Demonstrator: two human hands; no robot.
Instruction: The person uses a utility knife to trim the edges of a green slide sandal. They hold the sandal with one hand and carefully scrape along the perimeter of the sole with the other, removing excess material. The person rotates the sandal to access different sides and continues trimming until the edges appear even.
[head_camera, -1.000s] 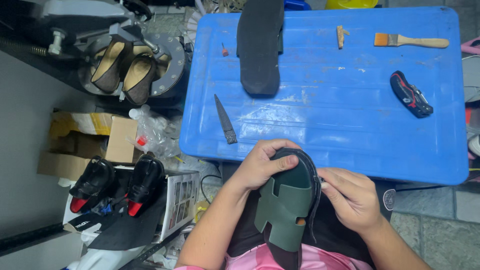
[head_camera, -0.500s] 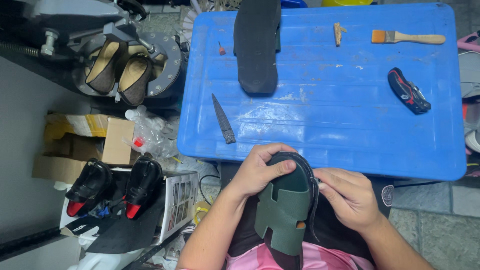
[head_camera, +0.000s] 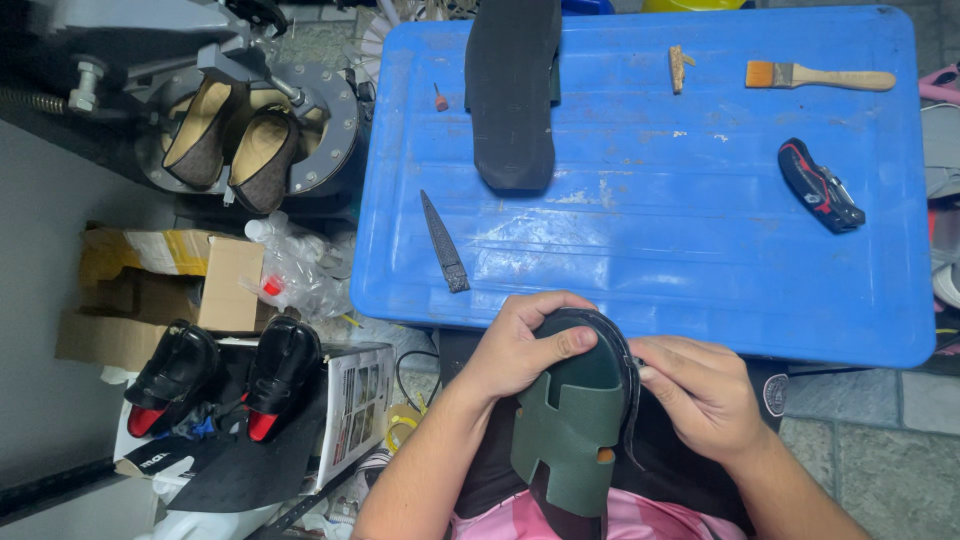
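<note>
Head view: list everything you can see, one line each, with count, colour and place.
Sandal: one, dark green, on the lap, held by both hands.
Lid: one, blue, used as worktop.
Sole: one, black, top of lid.
File: one, dark, lid's left side.
Brush: one, wooden handle, lid's top right.
Knife: one, black and red, lid's right side.
Pumps: two, brown, in a round grey machine, upper left.
Shoes: two, black with red, lower left.
Box: one, cardboard, left.
Left hand: thumb on sandal's toe.
Right hand: fingers at sandal's edge.

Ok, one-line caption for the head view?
Both hands, left and right, grip a green sandal before a blue lid.
</note>
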